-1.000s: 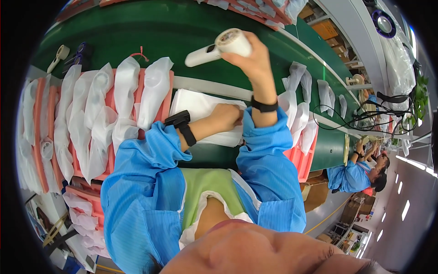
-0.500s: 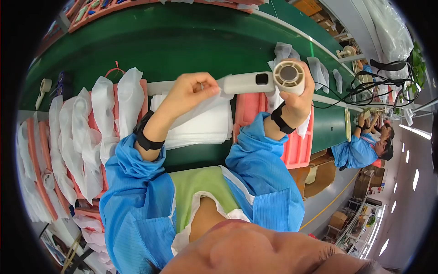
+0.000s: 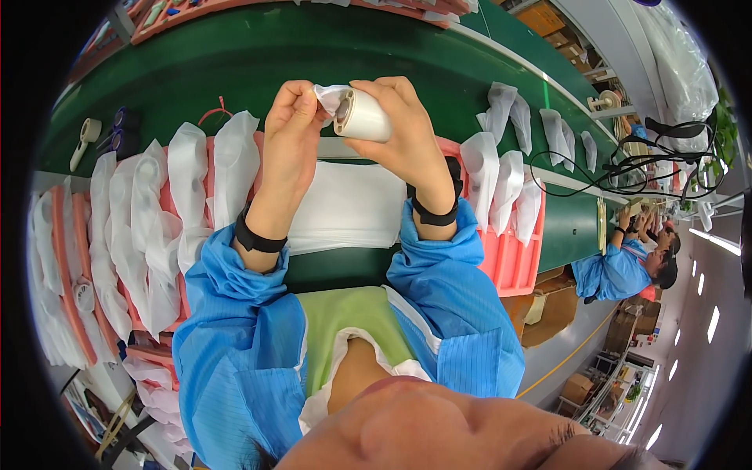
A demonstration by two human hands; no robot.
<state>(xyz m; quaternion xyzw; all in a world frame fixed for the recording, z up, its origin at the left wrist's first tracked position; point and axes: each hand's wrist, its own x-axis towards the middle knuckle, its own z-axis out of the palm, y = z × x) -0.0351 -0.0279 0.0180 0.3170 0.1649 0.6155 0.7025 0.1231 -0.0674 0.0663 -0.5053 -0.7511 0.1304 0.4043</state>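
Observation:
My right hand (image 3: 403, 129) is wrapped round the round head of a white handheld fan (image 3: 366, 117), lifted above the green bench. A thin translucent white bag (image 3: 330, 96) lies at the fan's left end. My left hand (image 3: 291, 121) pinches that bag between thumb and fingers. The fan's handle is hardly visible from this angle. Below my hands lies a stack of flat white bags (image 3: 345, 207).
Pink trays (image 3: 505, 266) stand on both sides, holding several bagged items (image 3: 236, 160). At the far left lie an unwrapped white fan (image 3: 84, 143) and dark blue objects (image 3: 121, 133). Black cables (image 3: 658, 160) hang at right, where a co-worker in blue (image 3: 619, 270) sits.
Both hands have moved up and left with the fan, which has turned: its handle and dark square panel no longer show. Bagged items on the right tray have come into view.

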